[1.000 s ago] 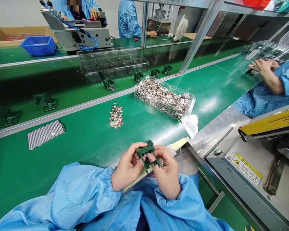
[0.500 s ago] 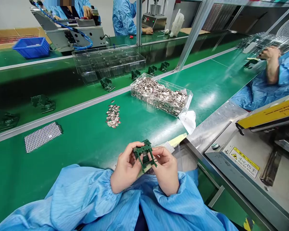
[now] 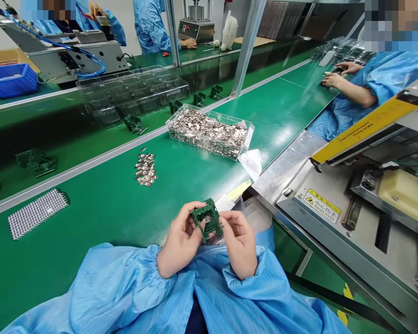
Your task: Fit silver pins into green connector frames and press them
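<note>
A green plastic frame [image 3: 209,216], squarish with an opening in its middle, is held up over the table's near edge. My left hand [image 3: 181,239] grips its left side between thumb and fingers. On the right side, my right hand [image 3: 239,242] pinches the frame with its fingertips. Beyond my hands lies a small heap of metal pieces [image 3: 146,170]. A clear box [image 3: 209,134] full of similar metal pieces stands behind it to the right. To the left is a white-and-dark studded block [image 3: 38,212].
Several green frames [image 3: 135,124] sit along the conveyor beside a clear compartment tray [image 3: 132,95]. White paper [image 3: 251,163] lies by the box. A machine with a yellow bar [image 3: 365,132] occupies the right. A co-worker's hands [image 3: 337,76] are at the far right.
The green frame has been turned in my hands, so its opening faces me more. My view has swung right. The co-worker at right now has both hands together.
</note>
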Tool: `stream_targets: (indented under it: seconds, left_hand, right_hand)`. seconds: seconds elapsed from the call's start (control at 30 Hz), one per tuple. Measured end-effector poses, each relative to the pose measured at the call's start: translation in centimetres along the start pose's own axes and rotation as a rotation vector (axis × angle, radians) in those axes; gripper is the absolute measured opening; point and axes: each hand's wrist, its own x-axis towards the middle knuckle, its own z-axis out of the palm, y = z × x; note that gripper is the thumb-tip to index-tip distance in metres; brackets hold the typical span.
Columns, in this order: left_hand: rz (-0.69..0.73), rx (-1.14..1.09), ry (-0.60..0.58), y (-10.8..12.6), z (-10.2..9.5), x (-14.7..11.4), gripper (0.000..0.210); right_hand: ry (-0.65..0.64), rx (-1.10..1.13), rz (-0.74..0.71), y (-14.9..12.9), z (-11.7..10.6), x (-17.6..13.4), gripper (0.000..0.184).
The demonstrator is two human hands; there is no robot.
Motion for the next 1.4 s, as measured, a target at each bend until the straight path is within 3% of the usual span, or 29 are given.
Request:
stream_targets:
  seconds: [0.13, 0.23, 0.4, 0.53, 0.7, 1.0, 1.27, 1.4]
  left_hand:
    - [-0.013, -0.14, 0.065, -0.4, 1.4, 2.2, 0.043]
    - [-0.051, -0.233, 0.062, -0.8, 2.9, 3.9, 0.046]
    - [-0.1, -0.293, 0.034, -1.7, 4.6, 5.1, 0.051]
    - [-0.094, -0.277, 0.041, -2.2, 4.6, 5.2, 0.053]
    - [-0.083, -0.217, 0.042, -2.4, 4.5, 5.0, 0.051]
    - [-0.051, -0.166, 0.058, -2.9, 4.4, 5.1, 0.048]
    - [-0.074, -0.306, 0.03, -2.7, 4.2, 5.0, 0.052]
    - [-0.04, -0.316, 0.011, -2.7, 3.8, 4.7, 0.048]
  right_hand:
    - [0.16, -0.106, 0.017, 3.2, -3.0, 0.2, 0.036]
    - [0.053, -0.137, 0.085, 5.4, -3.5, 0.4, 0.047]
    - [-0.034, -0.136, 0.057, 6.0, -1.6, 0.6, 0.045]
    - [-0.006, -0.157, 0.015, 6.0, -0.7, 0.5, 0.048]
    - [-0.008, -0.224, -0.089, 7.0, -1.2, 0.6, 0.048]
    - [-0.168, -0.4, -0.248, 7.9, -2.3, 1.6, 0.047]
    - [-0.356, -0.652, -0.035, 9.0, -4.2, 2.8, 0.026]
    - [-0.361, -0.711, 0.033, 6.1, -6.4, 2.9, 0.018]
